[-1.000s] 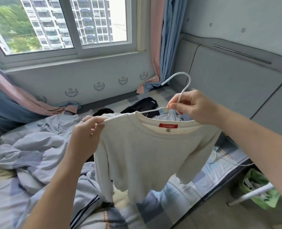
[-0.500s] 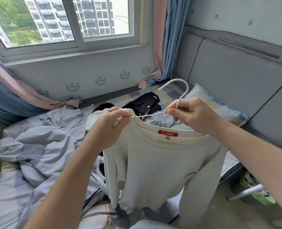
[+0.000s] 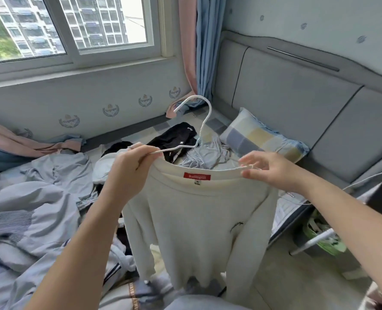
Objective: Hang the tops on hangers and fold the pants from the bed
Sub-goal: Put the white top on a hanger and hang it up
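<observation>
A cream long-sleeved top (image 3: 199, 220) with a red neck label hangs in front of me on a white wire hanger (image 3: 204, 121), its hook pointing up. My left hand (image 3: 129, 173) grips the hanger's left arm together with the top's left shoulder. My right hand (image 3: 272, 170) pinches the collar and the hanger's right arm at the right shoulder. Behind the top, black clothes (image 3: 174, 137) and a grey garment (image 3: 207, 154) lie on the bed.
A rumpled blue-grey quilt (image 3: 29, 198) covers the bed's left side, with a checked pillow (image 3: 259, 137) against the grey padded headboard (image 3: 297, 104). Curtains (image 3: 196, 52) hang by the window. On the floor at right stand a green-lined bin (image 3: 324, 240) and a white bar.
My right hand has let go of the hanger's neck and slid right to the right shoulder. My left hand stays at the left shoulder. The view has drifted slightly.
</observation>
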